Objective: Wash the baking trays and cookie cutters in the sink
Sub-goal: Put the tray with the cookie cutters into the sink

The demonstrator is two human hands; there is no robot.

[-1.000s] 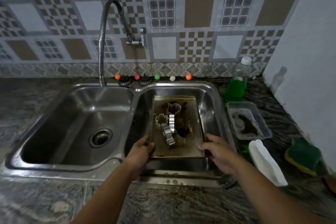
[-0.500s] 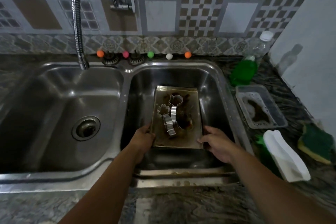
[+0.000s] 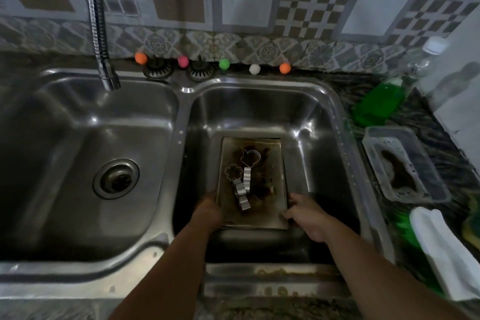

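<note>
Double steel sink (image 3: 181, 91) set in a dark marbled bench (image 3: 441, 122). Baking tray (image 3: 270, 156), stained brown-black, sits low in the right basin, long axis running 12 to 6 o'clock. Cookie cutters (image 3: 242, 179) lie on the tray: a flower shape at the tray's 9 o'clock, a hand-like outline toward 12, two scalloped ones on edge running down toward 6.

Left hand (image 3: 209, 212) grasps the tray's near left corner, fingers curled at the rim. Right hand (image 3: 309, 215) grasps the near right corner, thumb on the edge.

Left basin holds only its drain (image 3: 116, 179). Faucet hose (image 3: 100, 21) hangs over that basin's 12 o'clock edge. Five small coloured balls (image 3: 224, 63) line the back ledge. At 3 o'clock on the bench: green soap bottle (image 3: 379, 104), clear plastic container (image 3: 405, 166) with dark residue, white cloth (image 3: 446, 249) nearer 4.
</note>
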